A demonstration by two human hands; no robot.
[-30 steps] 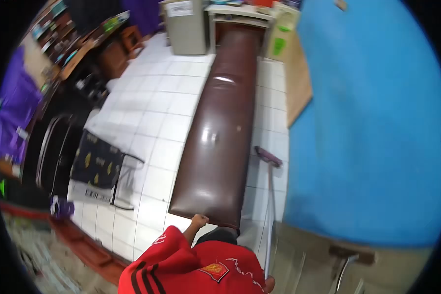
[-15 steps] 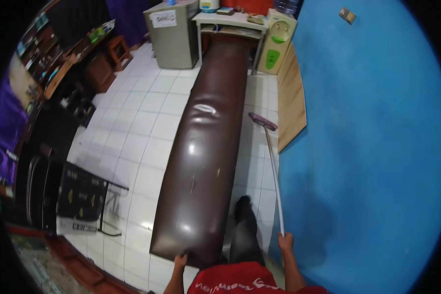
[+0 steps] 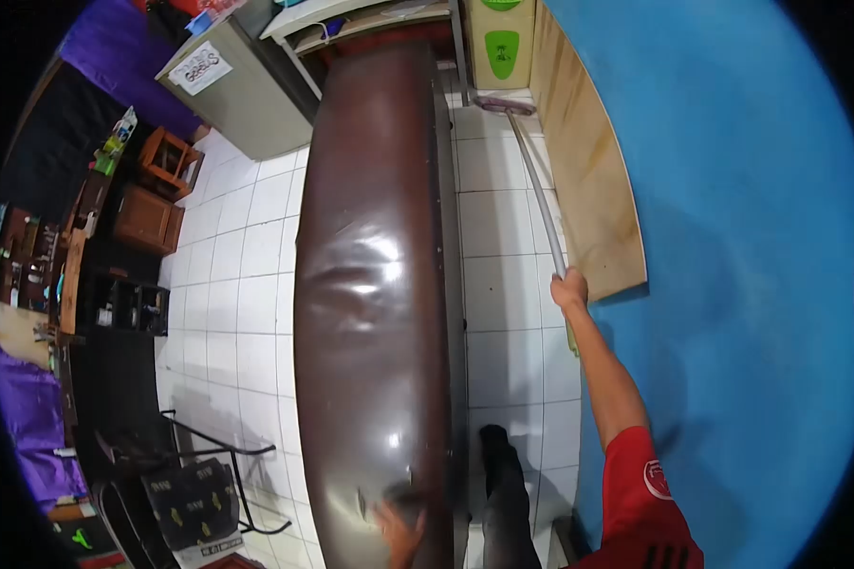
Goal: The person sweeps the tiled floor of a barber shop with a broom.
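Note:
A long-handled mop or broom point(image 3: 539, 185) is in my right hand point(image 3: 569, 286), whose fingers are wrapped round the pole. Its purplish head point(image 3: 505, 105) lies on the white tiles at the far end of the gap between the bench and the wooden board. The long brown padded bench point(image 3: 370, 313) runs away from me. My left hand point(image 3: 400, 531) rests on the near part of its top, slightly blurred, with the fingers spread and nothing held.
A wooden board point(image 3: 593, 180) leans on the blue wall point(image 3: 731, 284) at right. Beyond the bench stand a white table point(image 3: 351, 11), a grey fridge point(image 3: 247, 85) and a water dispenser point(image 3: 501, 47). A dark chair point(image 3: 194, 503) and wooden stools point(image 3: 166, 163) are at left.
The view has moved forward along the bench. My right arm now reaches out, and the mop head is up by the dispenser. My left hand has gone from the bench's near end onto its top.

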